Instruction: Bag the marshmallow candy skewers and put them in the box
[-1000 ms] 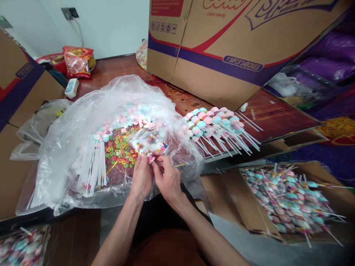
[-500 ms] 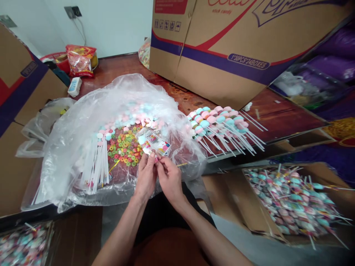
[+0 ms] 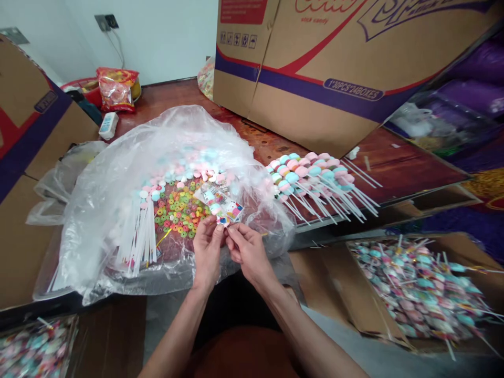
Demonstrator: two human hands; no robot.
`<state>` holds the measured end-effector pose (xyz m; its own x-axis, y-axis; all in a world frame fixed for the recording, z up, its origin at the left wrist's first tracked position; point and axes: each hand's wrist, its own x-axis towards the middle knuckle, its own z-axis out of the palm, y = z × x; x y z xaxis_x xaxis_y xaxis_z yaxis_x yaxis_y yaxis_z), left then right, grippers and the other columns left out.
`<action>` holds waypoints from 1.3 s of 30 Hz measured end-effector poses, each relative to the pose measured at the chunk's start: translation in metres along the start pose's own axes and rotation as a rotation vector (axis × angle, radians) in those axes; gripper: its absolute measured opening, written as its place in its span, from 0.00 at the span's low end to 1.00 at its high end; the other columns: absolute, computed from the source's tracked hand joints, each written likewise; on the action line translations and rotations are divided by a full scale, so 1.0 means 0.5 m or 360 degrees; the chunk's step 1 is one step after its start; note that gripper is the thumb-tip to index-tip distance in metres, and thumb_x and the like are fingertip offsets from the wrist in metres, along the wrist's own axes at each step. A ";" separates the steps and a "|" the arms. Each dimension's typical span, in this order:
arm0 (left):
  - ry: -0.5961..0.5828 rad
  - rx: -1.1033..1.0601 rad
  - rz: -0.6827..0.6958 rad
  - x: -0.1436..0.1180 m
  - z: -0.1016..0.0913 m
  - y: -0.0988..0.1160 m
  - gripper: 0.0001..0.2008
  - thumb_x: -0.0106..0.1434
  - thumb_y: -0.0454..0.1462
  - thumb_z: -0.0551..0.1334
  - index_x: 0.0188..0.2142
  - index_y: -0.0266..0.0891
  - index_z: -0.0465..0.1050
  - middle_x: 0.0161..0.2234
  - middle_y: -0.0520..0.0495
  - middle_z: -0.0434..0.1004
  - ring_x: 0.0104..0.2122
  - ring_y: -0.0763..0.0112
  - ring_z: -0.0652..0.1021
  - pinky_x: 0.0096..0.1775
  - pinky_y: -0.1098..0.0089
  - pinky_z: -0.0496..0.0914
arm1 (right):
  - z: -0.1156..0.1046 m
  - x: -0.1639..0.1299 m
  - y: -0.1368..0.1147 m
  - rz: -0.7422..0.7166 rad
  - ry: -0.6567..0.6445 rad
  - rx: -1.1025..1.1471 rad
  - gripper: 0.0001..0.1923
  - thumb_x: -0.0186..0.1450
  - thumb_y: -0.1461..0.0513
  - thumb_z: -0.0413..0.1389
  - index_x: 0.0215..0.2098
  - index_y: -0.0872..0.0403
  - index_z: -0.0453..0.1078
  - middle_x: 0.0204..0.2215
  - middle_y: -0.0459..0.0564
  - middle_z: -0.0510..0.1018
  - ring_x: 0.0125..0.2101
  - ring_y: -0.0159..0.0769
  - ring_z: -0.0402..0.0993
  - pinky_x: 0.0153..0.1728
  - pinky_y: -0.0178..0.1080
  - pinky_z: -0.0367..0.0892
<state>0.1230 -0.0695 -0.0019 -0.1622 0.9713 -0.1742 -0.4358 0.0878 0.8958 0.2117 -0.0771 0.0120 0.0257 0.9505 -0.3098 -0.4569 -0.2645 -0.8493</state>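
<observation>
In the head view, a wrapped candy stick (image 3: pixel 219 206) is pinched at its lower end by the left hand (image 3: pixel 207 251) and the right hand (image 3: pixel 247 251), fingers closed on it, above the clear plastic bag (image 3: pixel 118 173) on the table (image 3: pixel 394 163). The wrapper's neck appears to be being closed; a steady pinch is called for next.

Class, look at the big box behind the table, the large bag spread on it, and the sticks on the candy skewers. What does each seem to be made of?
Box: brown cardboard, matt, with printed stripes and a folded flap. Bag: thin clear plastic film, glossy and crinkled, contents showing through. Sticks: smooth white, probably plastic, possibly rolled paper.
</observation>
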 end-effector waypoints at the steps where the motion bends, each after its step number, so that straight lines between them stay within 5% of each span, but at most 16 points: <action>1: 0.0013 0.0011 0.0043 0.000 0.000 0.001 0.14 0.59 0.41 0.71 0.41 0.41 0.74 0.36 0.49 0.80 0.34 0.71 0.80 0.39 0.72 0.72 | -0.003 -0.004 -0.003 -0.0021 -0.0039 -0.0055 0.18 0.58 0.49 0.63 0.27 0.54 0.67 0.15 0.37 0.65 0.11 0.20 0.49 0.12 0.29 0.43; 10: 0.0021 0.0090 0.0082 0.010 -0.004 0.015 0.09 0.61 0.43 0.68 0.37 0.42 0.75 0.36 0.49 0.79 0.33 0.69 0.81 0.35 0.71 0.74 | -0.038 -0.026 0.001 -0.0210 -0.0032 -0.0311 0.14 0.65 0.53 0.59 0.31 0.55 0.72 0.15 0.37 0.61 0.16 0.22 0.49 0.16 0.29 0.42; 19: -0.0033 0.0626 0.0361 0.029 -0.039 0.010 0.06 0.60 0.37 0.68 0.38 0.44 0.81 0.38 0.48 0.82 0.36 0.65 0.80 0.42 0.68 0.72 | -0.032 -0.026 -0.015 -0.0021 -0.0011 -0.0044 0.15 0.60 0.52 0.63 0.29 0.56 0.72 0.12 0.35 0.58 0.13 0.20 0.44 0.16 0.29 0.39; 27: -0.0085 0.1425 0.1156 0.029 -0.036 0.011 0.06 0.68 0.34 0.58 0.38 0.41 0.74 0.36 0.46 0.78 0.35 0.68 0.78 0.38 0.69 0.71 | -0.033 -0.026 -0.013 -0.0026 0.0014 -0.0037 0.16 0.59 0.52 0.63 0.29 0.57 0.72 0.12 0.35 0.58 0.13 0.20 0.44 0.16 0.30 0.39; 39: -0.0083 0.1737 0.1157 0.015 -0.037 -0.013 0.05 0.65 0.31 0.56 0.36 0.43 0.63 0.30 0.52 0.68 0.26 0.71 0.70 0.30 0.71 0.63 | -0.006 -0.027 0.011 -0.0458 0.0199 -0.0561 0.13 0.66 0.56 0.54 0.27 0.54 0.67 0.16 0.38 0.62 0.17 0.26 0.55 0.20 0.31 0.53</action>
<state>0.1083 -0.0669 -0.0167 -0.0100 0.8774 0.4796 0.6765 -0.3473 0.6494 0.2113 -0.0920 0.0102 0.2236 0.9721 -0.0710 -0.0864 -0.0528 -0.9949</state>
